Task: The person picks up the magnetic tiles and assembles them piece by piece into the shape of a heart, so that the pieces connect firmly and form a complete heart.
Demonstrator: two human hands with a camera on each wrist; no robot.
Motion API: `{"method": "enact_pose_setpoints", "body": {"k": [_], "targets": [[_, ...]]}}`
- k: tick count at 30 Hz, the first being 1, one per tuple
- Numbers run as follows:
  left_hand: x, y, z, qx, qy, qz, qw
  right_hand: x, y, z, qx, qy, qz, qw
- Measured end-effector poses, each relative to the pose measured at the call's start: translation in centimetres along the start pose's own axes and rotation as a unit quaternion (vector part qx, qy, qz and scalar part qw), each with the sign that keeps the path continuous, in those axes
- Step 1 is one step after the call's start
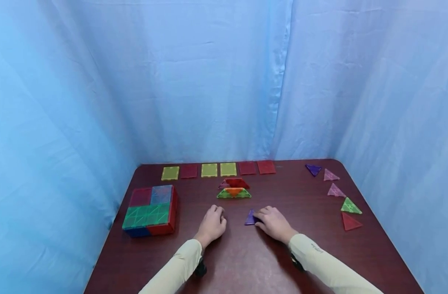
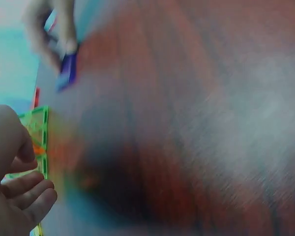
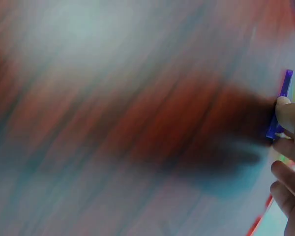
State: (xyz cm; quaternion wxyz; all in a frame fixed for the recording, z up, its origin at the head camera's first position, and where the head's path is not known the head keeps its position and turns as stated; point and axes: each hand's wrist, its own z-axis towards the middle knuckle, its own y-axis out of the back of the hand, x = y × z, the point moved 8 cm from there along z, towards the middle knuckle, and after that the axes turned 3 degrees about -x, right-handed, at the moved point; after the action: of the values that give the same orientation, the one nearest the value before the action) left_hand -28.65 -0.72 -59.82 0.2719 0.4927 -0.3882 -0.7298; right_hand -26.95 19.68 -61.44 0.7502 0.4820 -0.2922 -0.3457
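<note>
My right hand (image 1: 275, 223) pinches a purple translucent triangular magnetic tile (image 1: 250, 219) between thumb and fingers, just above or on the table. In the right wrist view the tile (image 3: 287, 84) is seen nearly edge-on, with the thumb across it. Left of it, my left hand (image 1: 212, 223) hovers over or rests on the table with loosely curled fingers and holds nothing. Beyond both hands stand two low upright strips of triangular tiles: a green and orange strip (image 1: 233, 193) in front, and a pink and red strip (image 1: 236, 183) behind it.
A flat block of coloured tiles (image 1: 148, 212) stands at the left. Yellow and red square tiles (image 1: 209, 170) line the far edge. Several loose triangles, among them a green one (image 1: 350, 206) and a red one (image 1: 350, 221), lie along the right side. Blue curtains (image 1: 209, 81) surround the table.
</note>
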Motion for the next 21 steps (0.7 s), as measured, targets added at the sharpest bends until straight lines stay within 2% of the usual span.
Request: {"method": "enact_pose_setpoints", "body": {"k": [4, 10, 14, 18, 21], "targets": [[-1.8, -0.7, -0.6, 0.007, -0.067, 0.033, 0.9972, 3.0, -1.3, 2.0, -0.009, 0.002, 0.003, 1.0000], [-2.9, -1.9, -0.8, 0.045, -0.112, 0.065, 0.9906, 4.7, -2.7, 4.5, -0.036, -0.017, 0.018, 0.9990], [-2.9, -2.7, -0.9, 0.059, -0.136, 0.119, 0.9818, 4.8, -3.3, 4.9, -0.029, -0.020, 0.027, 0.9990], [-3.1, -2.9, -1.0, 0.039, -0.167, 0.173, 0.9698, 4.6, -3.6, 4.6, -0.016, -0.016, 0.029, 0.9993], [-3.2, -3.0, -1.0, 0.037, -0.175, 0.185, 0.9664, 4.5, -3.5, 4.1, -0.014, -0.017, 0.034, 0.9992]]}}
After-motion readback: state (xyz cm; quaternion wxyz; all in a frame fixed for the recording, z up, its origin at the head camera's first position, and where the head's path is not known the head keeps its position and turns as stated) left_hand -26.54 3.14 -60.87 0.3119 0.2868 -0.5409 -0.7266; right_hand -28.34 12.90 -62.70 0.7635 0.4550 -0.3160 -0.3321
